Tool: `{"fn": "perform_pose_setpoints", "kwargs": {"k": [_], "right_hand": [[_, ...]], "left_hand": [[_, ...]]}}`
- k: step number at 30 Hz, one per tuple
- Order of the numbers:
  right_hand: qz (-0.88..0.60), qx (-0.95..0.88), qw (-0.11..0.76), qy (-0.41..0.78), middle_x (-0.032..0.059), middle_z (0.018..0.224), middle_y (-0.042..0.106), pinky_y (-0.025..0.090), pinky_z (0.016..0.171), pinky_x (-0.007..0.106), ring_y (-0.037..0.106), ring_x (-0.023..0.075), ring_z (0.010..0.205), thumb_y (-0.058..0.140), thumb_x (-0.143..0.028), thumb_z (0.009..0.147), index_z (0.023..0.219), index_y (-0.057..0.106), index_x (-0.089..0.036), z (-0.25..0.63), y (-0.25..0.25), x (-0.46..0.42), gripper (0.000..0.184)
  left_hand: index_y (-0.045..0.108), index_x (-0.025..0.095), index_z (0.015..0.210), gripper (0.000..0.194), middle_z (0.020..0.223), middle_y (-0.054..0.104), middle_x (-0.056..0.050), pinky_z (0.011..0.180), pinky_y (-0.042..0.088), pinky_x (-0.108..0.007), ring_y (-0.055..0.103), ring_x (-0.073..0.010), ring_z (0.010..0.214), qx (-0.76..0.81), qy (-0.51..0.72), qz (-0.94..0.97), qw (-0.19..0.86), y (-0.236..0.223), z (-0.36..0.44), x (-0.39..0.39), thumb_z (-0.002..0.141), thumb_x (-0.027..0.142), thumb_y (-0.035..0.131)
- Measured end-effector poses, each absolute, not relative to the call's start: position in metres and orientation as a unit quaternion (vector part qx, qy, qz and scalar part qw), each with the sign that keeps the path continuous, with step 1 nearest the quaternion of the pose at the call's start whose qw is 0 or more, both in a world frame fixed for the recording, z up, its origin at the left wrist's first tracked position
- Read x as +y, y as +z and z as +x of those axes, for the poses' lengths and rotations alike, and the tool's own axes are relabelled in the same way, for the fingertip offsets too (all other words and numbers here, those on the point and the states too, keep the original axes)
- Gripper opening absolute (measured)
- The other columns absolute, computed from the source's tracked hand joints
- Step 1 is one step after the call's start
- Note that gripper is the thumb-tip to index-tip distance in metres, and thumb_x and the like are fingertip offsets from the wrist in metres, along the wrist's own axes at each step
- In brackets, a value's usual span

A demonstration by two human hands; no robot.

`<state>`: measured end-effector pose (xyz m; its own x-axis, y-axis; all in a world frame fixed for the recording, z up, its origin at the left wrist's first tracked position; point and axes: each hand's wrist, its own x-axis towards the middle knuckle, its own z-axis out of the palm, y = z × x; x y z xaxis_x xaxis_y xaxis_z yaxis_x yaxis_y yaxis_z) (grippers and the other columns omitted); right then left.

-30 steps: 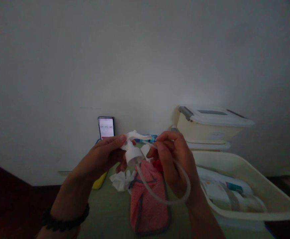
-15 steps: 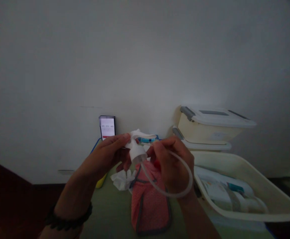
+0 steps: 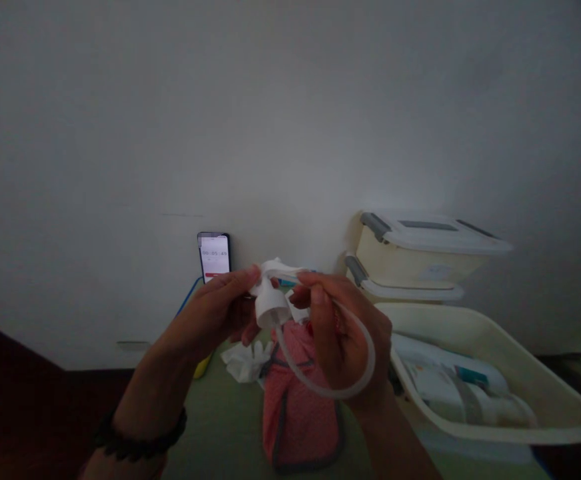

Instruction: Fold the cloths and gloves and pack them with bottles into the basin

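Above the table, my left hand [image 3: 214, 308] is closed around the back of a white trigger spray head [image 3: 272, 310], whose threaded-collar end tilts down toward me. A clear flexible tube [image 3: 338, 392] comes out of the collar and loops across my right hand [image 3: 353, 327]. With its fingers closed, my right hand pinches the upper part of that tube, and a fingertip touches the spray head's long trigger. The tube's free end is hidden by the fingers. Below both hands lies a pink cloth [image 3: 305, 420] with grey edging.
A crumpled white tissue [image 3: 243, 362] lies left of the cloth. Against the wall leans a phone [image 3: 214, 257] showing a timer. At right stand a cream open bin [image 3: 470, 432] with white packages inside and stacked lidded boxes [image 3: 410, 260]. The table [image 3: 215, 427] is green.
My right hand has shifted slightly left, its fingertip now meeting the trigger. The tube's loop has moved left with it, while my left hand and the spray head have barely moved.
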<state>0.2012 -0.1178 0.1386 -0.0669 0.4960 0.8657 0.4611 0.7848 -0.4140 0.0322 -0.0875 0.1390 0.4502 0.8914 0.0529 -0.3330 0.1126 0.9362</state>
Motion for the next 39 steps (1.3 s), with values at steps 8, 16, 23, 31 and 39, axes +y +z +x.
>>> {"fn": "perform_pose_setpoints", "kwargs": {"k": [8,16,23,31,39], "right_hand": [[-0.335,-0.773,0.537,-0.027,0.0071,0.089,0.067,0.051,0.078,0.02,0.062,0.0102,0.083,0.048,-0.007,0.088,0.1,0.063,-0.009,0.206,0.139,-0.115,0.019],[-0.335,-0.72,0.604,0.069,0.0015,0.084,0.062,0.053,0.063,0.026,0.062,0.013,0.072,0.048,-0.012,0.087,0.1,0.052,-0.022,0.201,0.131,-0.115,0.018],[-0.318,-0.739,0.585,0.105,-0.0001,0.073,0.06,0.05,0.061,0.028,0.059,0.0134,0.065,0.047,-0.017,0.082,0.087,0.054,-0.022,0.21,0.135,-0.119,0.011],[-0.349,-0.754,0.546,0.104,0.0079,0.1,0.066,0.051,0.074,0.037,0.061,0.0195,0.086,0.028,-0.019,0.093,0.121,0.054,-0.021,0.205,0.134,-0.114,0.038],[-0.363,-0.804,0.466,0.068,0.009,0.098,0.062,0.05,0.074,0.036,0.052,0.0188,0.081,0.026,-0.02,0.095,0.141,0.036,-0.017,0.202,0.135,-0.114,0.047]], "left_hand": [[0.059,0.013,0.069,0.032,0.044,0.057,0.002,0.031,0.03,-0.012,0.047,-0.0052,0.032,0.293,0.439,0.53,0.664,0.135,0.031,-0.086,0.084,0.042,0.058],[0.056,0.015,0.074,0.028,0.047,0.056,0.002,0.035,0.03,-0.015,0.048,-0.0064,0.036,0.308,0.444,0.539,0.647,0.14,0.038,-0.094,0.084,0.041,0.058],[0.055,0.017,0.082,0.021,0.056,0.058,0.002,0.039,0.033,-0.017,0.053,-0.0087,0.044,0.34,0.432,0.538,0.639,0.134,0.035,-0.092,0.085,0.038,0.056],[0.056,0.017,0.075,0.035,0.063,0.049,0.003,0.047,0.034,-0.019,0.042,-0.0085,0.054,0.361,0.451,0.559,0.595,0.137,0.04,-0.094,0.078,0.051,0.061],[0.058,0.015,0.07,0.034,0.058,0.048,0.003,0.044,0.03,-0.019,0.04,-0.0078,0.049,0.394,0.474,0.558,0.556,0.136,0.039,-0.088,0.078,0.048,0.062]]}}
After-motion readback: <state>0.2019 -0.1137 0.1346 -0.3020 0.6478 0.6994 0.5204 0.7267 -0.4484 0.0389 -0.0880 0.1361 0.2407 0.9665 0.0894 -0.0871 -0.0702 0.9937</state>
